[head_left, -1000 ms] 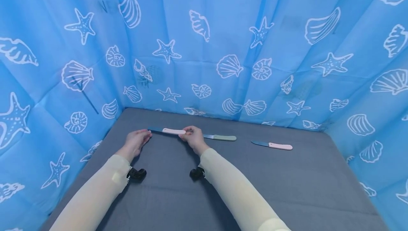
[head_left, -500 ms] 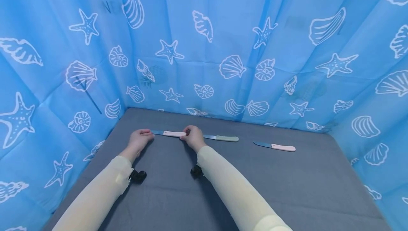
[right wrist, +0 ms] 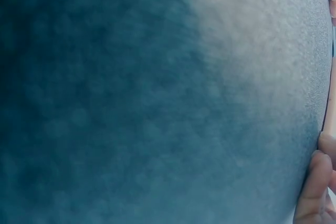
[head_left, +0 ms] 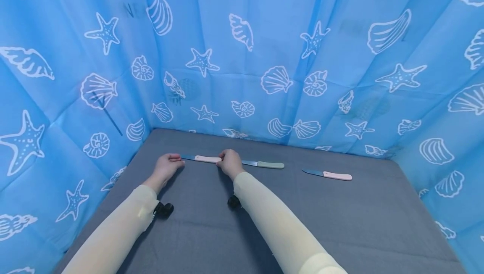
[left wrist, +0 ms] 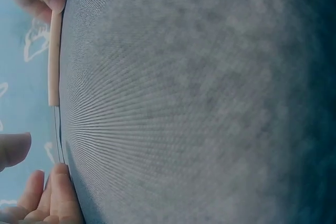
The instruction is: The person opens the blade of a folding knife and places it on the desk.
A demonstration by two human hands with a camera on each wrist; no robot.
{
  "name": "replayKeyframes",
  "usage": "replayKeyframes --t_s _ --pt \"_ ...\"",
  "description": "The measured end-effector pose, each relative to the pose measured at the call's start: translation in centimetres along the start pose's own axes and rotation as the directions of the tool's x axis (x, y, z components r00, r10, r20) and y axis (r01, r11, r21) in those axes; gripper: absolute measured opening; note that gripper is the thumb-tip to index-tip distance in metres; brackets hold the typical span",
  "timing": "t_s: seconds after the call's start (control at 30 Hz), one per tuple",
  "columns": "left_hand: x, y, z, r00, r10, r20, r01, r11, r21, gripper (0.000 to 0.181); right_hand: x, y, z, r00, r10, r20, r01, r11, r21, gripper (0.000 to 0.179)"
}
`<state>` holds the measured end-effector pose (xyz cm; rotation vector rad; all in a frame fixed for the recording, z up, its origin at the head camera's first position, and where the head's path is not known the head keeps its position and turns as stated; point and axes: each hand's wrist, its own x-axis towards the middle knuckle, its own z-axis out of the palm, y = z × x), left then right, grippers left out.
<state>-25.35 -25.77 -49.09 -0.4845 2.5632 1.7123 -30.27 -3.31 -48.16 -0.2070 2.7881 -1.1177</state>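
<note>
A paring knife with a pale pink handle (head_left: 208, 159) lies along the back left of the grey table, its blade pointing left. My right hand (head_left: 230, 163) pinches the butt of that handle, which also shows as a pale handle (left wrist: 54, 59) in the left wrist view. At the blade tip is my left hand (head_left: 166, 169), its thumb (left wrist: 14, 150) spread away from the fingers (left wrist: 62, 192), which touch the tip. Right of my right hand lies a green-handled knife (head_left: 270, 165), its blade tip hidden behind the hand. Farther right lies another pink-handled knife (head_left: 338, 176).
A grey cloth covers the table (head_left: 321, 223). Blue curtains (head_left: 242, 59) with white shells and starfish stand close behind the table and along both sides. Black wrist cameras (head_left: 164, 210) hang below my sleeves.
The pink-handled knife has come down from just above the table to lie flat on it. My left thumb and fingers have loosened from its blade tip. The other knives keep their places.
</note>
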Motion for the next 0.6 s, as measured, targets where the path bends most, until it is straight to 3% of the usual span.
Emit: replayKeyframes --t_s 0.37,0.6 --pt "0.3 -0.2 -0.4 1.0 -0.023 0.015 0.023 1.0 0.002 0.048 -0.1 0.7 -0.1 1.0 -0.002 0.021 0.001 0.999 0.052 0.021" --pt "-0.1 -0.5 -1.1 0.999 -0.015 0.039 0.013 0.999 0.039 0.05 -0.9 0.8 -0.9 0.997 -0.034 0.066 0.02 0.978 0.206 0.025"
